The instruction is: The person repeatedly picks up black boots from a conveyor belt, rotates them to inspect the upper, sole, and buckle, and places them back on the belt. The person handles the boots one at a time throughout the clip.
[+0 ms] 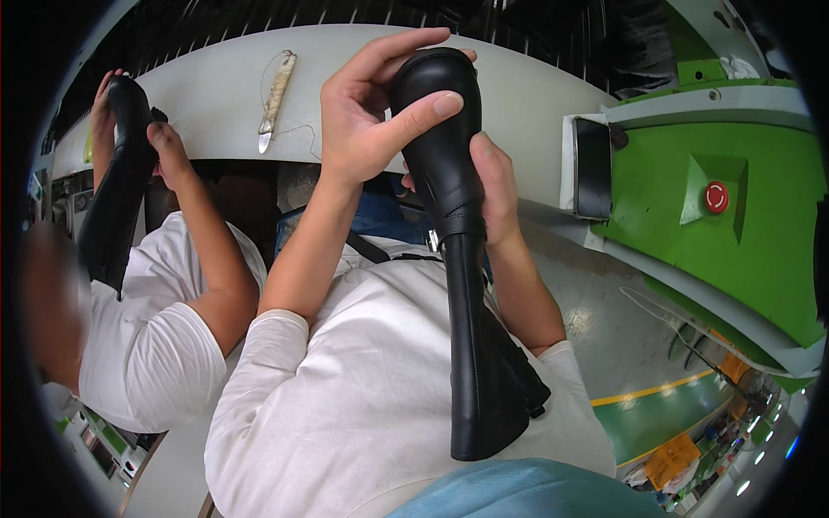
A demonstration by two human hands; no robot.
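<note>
A tall black leather boot [438, 129] lies in both my hands, its rounded toe pointing away from me. Its shaft runs back over my white shirt, with the wide top opening close to me. A strap and a small metal buckle show near the ankle. My left hand [367, 116] curls over the left side of the toe, thumb across the upper. On the other side, my right hand [495, 181] supports the boot near the instep; most of its fingers are hidden beneath.
A knife with a wrapped handle [277, 97] and loose thread lies on the pale table [216, 78]. At left, a co-worker [164, 319] holds another black boot [129, 164]. To the right stands a green machine [665, 173] with a red button [717, 197] and a dark-screened phone [592, 164].
</note>
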